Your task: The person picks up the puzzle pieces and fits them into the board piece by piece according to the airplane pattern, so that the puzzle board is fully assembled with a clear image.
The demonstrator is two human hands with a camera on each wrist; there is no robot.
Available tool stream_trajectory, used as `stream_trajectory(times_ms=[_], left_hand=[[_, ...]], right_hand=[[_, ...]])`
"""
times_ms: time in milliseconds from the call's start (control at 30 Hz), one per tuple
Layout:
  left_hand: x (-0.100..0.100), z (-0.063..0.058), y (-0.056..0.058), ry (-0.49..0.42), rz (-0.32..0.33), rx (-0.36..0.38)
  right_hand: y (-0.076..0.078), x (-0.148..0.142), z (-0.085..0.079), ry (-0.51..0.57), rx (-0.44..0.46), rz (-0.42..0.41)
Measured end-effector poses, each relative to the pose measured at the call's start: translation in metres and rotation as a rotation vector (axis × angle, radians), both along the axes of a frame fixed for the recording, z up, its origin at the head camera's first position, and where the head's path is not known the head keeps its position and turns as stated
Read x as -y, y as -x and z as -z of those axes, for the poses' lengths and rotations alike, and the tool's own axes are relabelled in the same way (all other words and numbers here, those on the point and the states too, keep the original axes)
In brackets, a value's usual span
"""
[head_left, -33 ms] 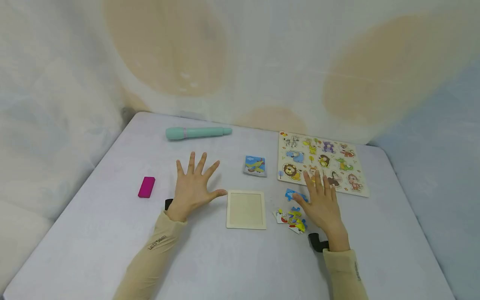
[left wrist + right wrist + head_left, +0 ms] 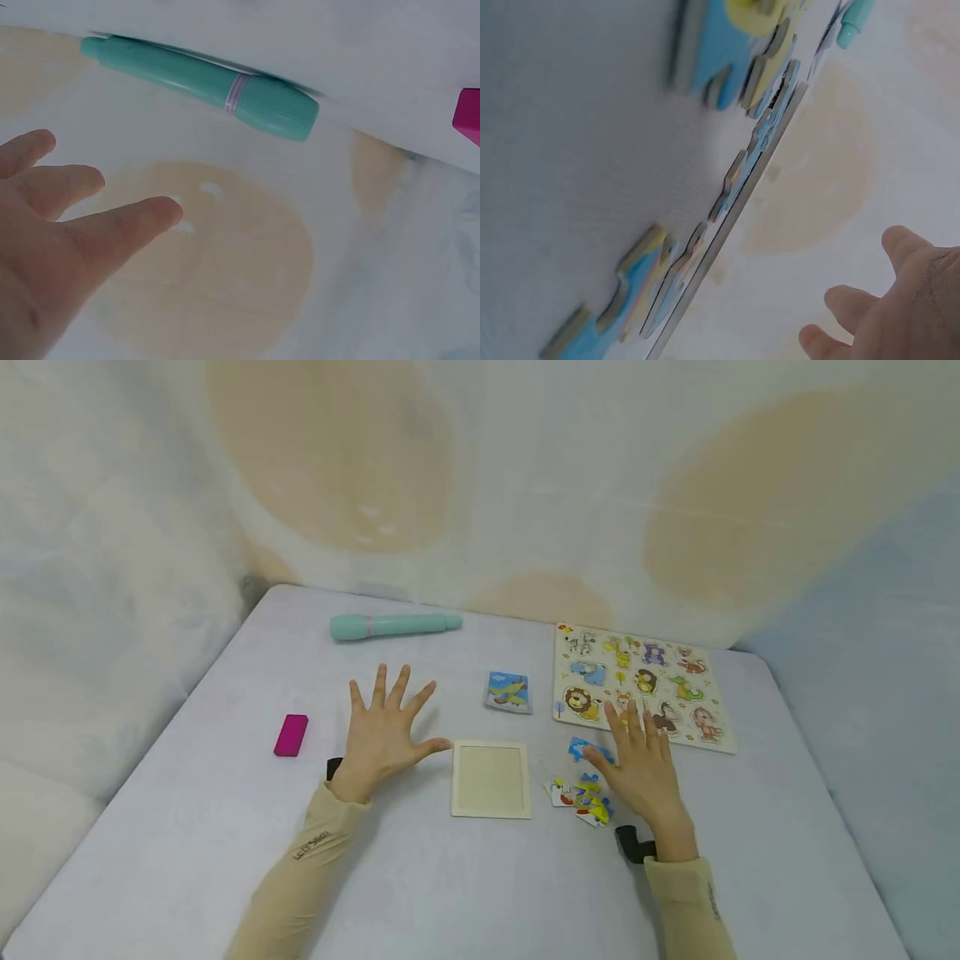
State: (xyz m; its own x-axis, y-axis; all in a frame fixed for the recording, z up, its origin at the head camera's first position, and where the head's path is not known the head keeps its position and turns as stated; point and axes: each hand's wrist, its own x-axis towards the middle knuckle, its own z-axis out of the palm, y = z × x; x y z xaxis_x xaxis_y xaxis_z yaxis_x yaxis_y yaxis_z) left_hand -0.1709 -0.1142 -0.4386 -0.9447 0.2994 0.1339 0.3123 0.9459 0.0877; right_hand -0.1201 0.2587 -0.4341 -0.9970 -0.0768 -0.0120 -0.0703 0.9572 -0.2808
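Observation:
My left hand [image 2: 378, 739] is spread wide, fingers straight, holding nothing. Its thumb tip appears beside the upper left corner of a square wooden puzzle tray [image 2: 491, 780] with a raised rim. Also spread and holding nothing, my right hand [image 2: 643, 775] is nearest to a small heap of jigsaw pieces [image 2: 587, 806]. A separate blue jigsaw piece [image 2: 579, 747] lies by its thumb, partly hidden. The fingertips overlap the near edge of a wooden animal puzzle board [image 2: 636, 675] in the head view. Close jigsaw pieces [image 2: 641, 281] show in the right wrist view.
A teal torch-shaped tube [image 2: 397, 626] lies at the back left. Left of my left hand is a magenta block [image 2: 291, 735]. A small square packet with an airplane picture [image 2: 508, 692] lies behind the tray. Cloth walls [image 2: 480, 485] enclose the white table [image 2: 465, 877].

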Motion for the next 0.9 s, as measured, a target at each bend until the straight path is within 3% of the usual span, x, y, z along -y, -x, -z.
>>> stream_trajectory(times_ms=[267,433,500,633,733,900], left_hand=[[0.007,-0.01,-0.001,-0.039,-0.015,-0.018],[0.002,-0.006,-0.006,-0.055,0.017,-0.011],[-0.003,-0.002,-0.009,-0.058,0.059,0.042],[-0.018,0.005,-0.019,-0.056,0.152,0.258],[-0.028,0.009,-0.027,-0.053,0.184,0.391],[-0.036,0.011,-0.034,-0.055,0.229,0.428]], right_hand=[[-0.001,0.0,0.003,-0.007,0.023,0.011],[-0.005,-0.003,0.002,-0.035,0.027,0.03],[-0.003,-0.001,0.001,-0.035,0.024,0.03],[0.004,0.005,-0.006,-0.01,0.017,0.009],[0.011,0.013,-0.011,0.027,0.017,-0.005],[0.019,0.018,-0.009,0.069,0.098,0.007]])
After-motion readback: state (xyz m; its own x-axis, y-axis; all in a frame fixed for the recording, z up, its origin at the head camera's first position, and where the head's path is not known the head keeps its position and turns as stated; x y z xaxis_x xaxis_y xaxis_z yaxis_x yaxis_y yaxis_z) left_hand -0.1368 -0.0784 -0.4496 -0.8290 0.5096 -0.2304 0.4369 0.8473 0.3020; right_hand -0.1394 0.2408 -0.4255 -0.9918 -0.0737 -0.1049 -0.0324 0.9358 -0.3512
